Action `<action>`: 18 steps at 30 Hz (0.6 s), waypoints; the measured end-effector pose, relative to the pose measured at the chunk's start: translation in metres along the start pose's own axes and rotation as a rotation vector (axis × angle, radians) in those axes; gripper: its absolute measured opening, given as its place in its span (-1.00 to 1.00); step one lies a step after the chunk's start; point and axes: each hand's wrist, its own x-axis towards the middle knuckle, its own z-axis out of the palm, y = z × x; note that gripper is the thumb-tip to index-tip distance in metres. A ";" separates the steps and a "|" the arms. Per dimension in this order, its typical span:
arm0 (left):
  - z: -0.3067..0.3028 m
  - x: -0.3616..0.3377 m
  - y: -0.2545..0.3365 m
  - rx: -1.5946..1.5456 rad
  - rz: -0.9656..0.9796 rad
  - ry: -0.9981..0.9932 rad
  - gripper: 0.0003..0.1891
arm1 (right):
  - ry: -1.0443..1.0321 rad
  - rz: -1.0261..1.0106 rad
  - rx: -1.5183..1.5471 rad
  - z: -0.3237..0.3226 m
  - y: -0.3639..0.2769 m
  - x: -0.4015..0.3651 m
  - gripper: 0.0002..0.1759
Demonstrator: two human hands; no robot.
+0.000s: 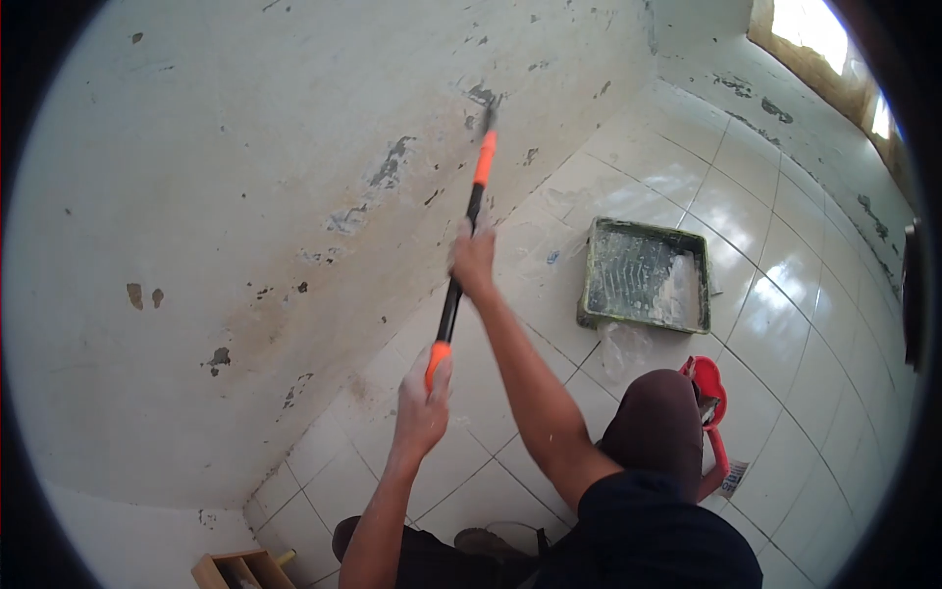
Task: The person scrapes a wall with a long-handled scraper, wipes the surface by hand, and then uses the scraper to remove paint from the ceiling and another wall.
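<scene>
Both my hands are closed around a long-handled scraper [449,312] with a black shaft and orange sections. My left hand [422,412] grips the orange end of the handle, nearest my body. Farther up the black shaft is my right hand [474,263]. The scraper's dark head is blurred and appears to be against the pale wall [294,98], at a grey patch of peeled paint [483,94]. More chipped patches and brown stains run along the lower wall. Whitish dust coats the fingers of both hands.
A dark paint tray [585,294] with white residue stands on the white tiled floor [756,206], right of my arms. Crumpled clear plastic [625,348] lies beside it. A red plastic item with a handle [719,452] is by my knee. A wooden box [208,572] sits at lower left.
</scene>
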 end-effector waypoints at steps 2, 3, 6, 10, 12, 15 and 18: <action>-0.010 -0.026 -0.005 -0.018 -0.045 0.015 -0.62 | 0.104 -0.169 -0.243 0.017 0.074 0.000 -0.43; -0.012 -0.031 -0.007 -0.034 -0.107 0.042 -0.61 | 0.115 -0.165 -0.239 0.013 0.057 -0.005 -0.43; -0.009 -0.011 -0.010 -0.032 -0.090 -0.004 -0.58 | 0.023 0.067 -0.019 0.008 0.006 -0.023 -0.53; -0.001 0.018 -0.010 -0.001 -0.075 -0.019 -0.57 | 0.006 0.050 -0.006 0.002 0.007 0.011 -0.33; -0.001 0.020 -0.002 -0.012 -0.119 0.011 -0.59 | 0.055 0.084 0.007 0.004 0.006 0.014 -0.34; -0.009 0.001 0.006 -0.007 -0.103 -0.001 -0.59 | 0.074 0.107 0.031 0.012 0.016 0.000 -0.32; -0.005 -0.008 0.006 -0.018 -0.164 0.008 -0.61 | 0.073 0.186 0.006 0.005 0.008 -0.008 -0.31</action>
